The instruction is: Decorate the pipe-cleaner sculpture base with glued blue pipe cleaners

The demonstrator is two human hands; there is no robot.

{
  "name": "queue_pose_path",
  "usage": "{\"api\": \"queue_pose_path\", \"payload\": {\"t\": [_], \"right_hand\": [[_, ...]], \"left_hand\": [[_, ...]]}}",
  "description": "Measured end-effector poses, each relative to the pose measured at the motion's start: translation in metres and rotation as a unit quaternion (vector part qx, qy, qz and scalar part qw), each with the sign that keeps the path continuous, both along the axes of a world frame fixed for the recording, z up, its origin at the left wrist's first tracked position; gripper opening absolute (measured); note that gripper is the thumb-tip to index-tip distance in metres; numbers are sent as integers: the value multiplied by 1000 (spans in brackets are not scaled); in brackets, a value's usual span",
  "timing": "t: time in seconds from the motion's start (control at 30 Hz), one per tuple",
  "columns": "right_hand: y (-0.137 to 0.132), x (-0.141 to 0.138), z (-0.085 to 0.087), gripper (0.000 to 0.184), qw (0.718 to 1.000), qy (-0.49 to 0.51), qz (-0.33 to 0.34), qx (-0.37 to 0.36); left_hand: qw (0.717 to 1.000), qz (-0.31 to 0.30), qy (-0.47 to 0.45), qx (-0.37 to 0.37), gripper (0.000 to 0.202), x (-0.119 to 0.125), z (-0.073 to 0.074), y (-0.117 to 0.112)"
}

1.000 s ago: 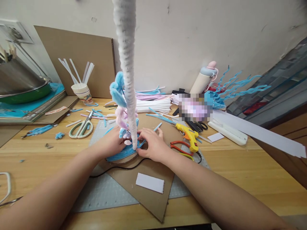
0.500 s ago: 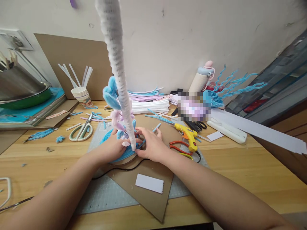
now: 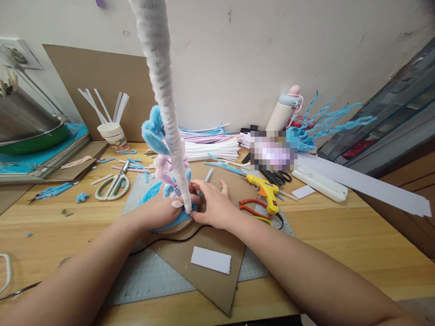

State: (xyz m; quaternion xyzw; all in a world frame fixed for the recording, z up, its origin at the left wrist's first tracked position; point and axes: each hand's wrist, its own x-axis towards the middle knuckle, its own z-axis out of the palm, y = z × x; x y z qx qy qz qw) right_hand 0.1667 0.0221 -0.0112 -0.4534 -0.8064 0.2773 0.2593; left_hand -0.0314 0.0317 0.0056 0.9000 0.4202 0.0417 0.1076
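A tall white stem (image 3: 163,81), wrapped in fuzzy pipe cleaner, rises close to the camera, its foot between my hands. Blue loops (image 3: 154,131) and pink loops (image 3: 163,170) are attached along it. Around its foot lies a flat blue pipe-cleaner coil (image 3: 149,194) on round cardboard (image 3: 238,181). My left hand (image 3: 161,209) rests on the coil, its fingers mostly hidden behind the stem and loops. From the right, my right hand (image 3: 214,203) curls its thumb and fingers near the foot, closed around a blue pipe cleaner (image 3: 209,175) whose end sticks up behind the fingers.
A yellow glue gun (image 3: 267,192) and red-handled pliers (image 3: 249,207) lie right of my hands. Scissors (image 3: 113,188) and a paper cup (image 3: 113,136) are at left. White pipe cleaners (image 3: 210,149) lie behind. A cable (image 3: 163,240) crosses the cardboard in front.
The blue pipe cleaner's free end has swung left and more upright, closer to my right fingers. Both hands stay around the stem's foot; the view has shifted slightly.
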Motion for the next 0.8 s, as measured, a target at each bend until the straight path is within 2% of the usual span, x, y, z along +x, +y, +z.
{"api": "queue_pose_path", "payload": {"t": [0.1, 0.37, 0.8], "right_hand": [[-1, 0, 1, 68, 1000, -4, 0, -3], [1, 1, -1, 69, 1000, -2, 1, 4], [1, 1, -2, 72, 1000, 10, 8, -19]], "left_hand": [[1000, -18, 9, -21, 35, 0, 1, 0], [1000, -4, 5, -2, 36, 0, 4, -4], [999, -20, -34, 23, 35, -5, -5, 1]]}}
